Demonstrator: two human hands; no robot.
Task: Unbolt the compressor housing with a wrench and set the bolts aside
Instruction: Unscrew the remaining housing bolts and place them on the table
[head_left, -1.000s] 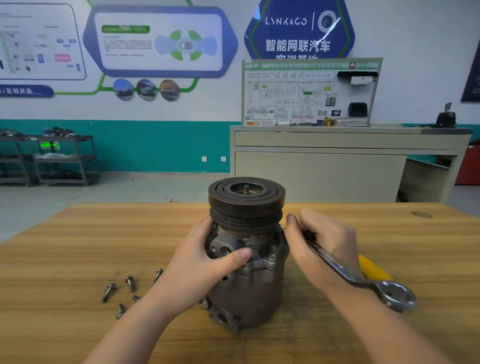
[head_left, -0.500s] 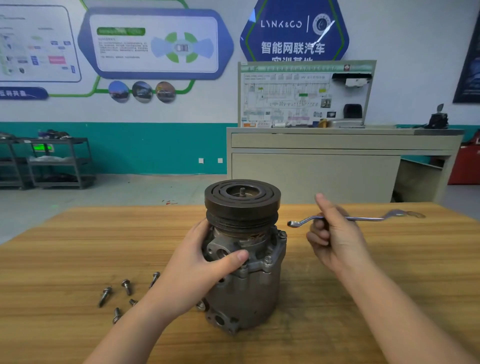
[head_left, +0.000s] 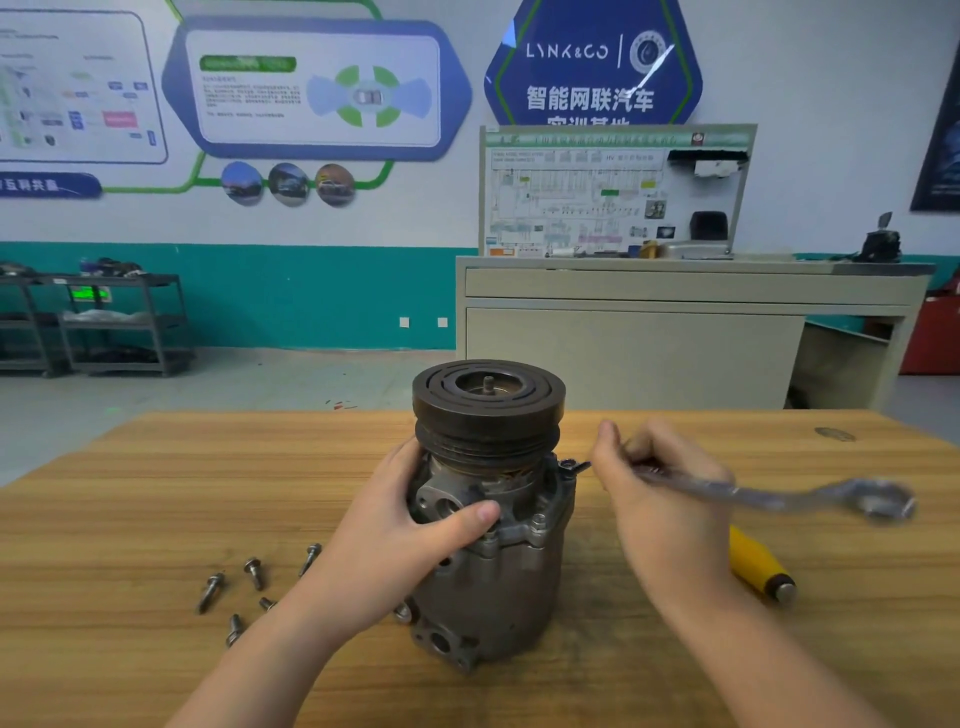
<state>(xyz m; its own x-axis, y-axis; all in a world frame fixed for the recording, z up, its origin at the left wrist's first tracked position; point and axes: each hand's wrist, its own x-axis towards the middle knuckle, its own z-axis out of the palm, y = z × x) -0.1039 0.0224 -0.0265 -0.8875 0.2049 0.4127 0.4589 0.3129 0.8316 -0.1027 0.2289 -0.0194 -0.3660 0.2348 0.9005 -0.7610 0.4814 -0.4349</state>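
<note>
A grey compressor (head_left: 498, 582) with a dark pulley on top stands upright on the wooden table (head_left: 130, 499). My left hand (head_left: 405, 535) grips its upper housing from the left, thumb across the front. My right hand (head_left: 660, 499) holds a silver ring wrench (head_left: 779, 496) to the right of the compressor. The wrench's near end sits at a bolt on the housing's right flange (head_left: 569, 465); its other ring end points right and is blurred. Several loose bolts (head_left: 254, 577) lie on the table left of the compressor.
A yellow-handled tool (head_left: 761, 569) lies on the table behind my right wrist. Beyond the table stand a beige counter (head_left: 675, 332) with a display board and dark shelving carts (head_left: 104, 322) at the far left.
My right hand has brought the wrench down from its raised position and back to the right flange of the housing. My left hand keeps its grip on the compressor.
</note>
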